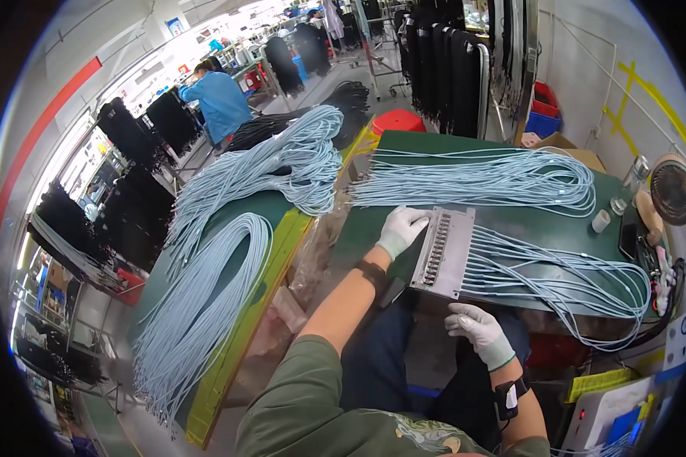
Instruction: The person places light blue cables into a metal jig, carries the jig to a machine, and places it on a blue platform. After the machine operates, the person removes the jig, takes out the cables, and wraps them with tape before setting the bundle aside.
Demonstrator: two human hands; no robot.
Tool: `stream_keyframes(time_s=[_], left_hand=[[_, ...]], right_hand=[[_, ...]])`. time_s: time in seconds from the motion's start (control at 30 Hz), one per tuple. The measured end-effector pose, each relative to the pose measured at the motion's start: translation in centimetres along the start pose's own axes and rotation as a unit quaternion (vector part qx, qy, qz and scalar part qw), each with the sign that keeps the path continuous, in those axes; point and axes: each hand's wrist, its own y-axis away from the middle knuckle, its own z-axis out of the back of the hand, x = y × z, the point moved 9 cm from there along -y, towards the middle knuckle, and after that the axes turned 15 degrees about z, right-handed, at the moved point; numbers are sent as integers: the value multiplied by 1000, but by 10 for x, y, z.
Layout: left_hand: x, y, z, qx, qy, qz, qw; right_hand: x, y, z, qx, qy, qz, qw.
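Observation:
A flat silver metal fixture (451, 255) lies at the near edge of the green table, with a row of small slots or clamps along its left part. Several light blue cables (526, 263) run out of its right side and loop back at the far right. My left hand (404, 231), in a white glove, is closed at the fixture's upper left corner, fingertips at its edge. Below the fixture's lower right corner, my gloved right hand (480, 333) is apart from it, fingers curled together; anything between them is too small to make out.
A long bundle of blue cables (480, 183) lies behind the fixture. More bundles (206, 297) cover the left table (282, 202), with a gap between the tables. A small fan (672, 190), glass bottle (631, 183) and white cup (601, 221) stand right. A person in blue (217, 103) works farther back.

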Motion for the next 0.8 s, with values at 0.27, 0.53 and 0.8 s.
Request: stream_keyframes(time_s=[0.27,0.53,0.8], left_hand=[[-2,4,5,-33,-55,-17,998],[-6,6,9,-40,-34,-30,998],[-2,5,12,-48,54,27,997]], right_hand=[[-7,3,7,-7,-11,-2,1000],[-13,0,3,0,-12,-7,1000],[-15,-1,5,13,-10,-13,1000]])
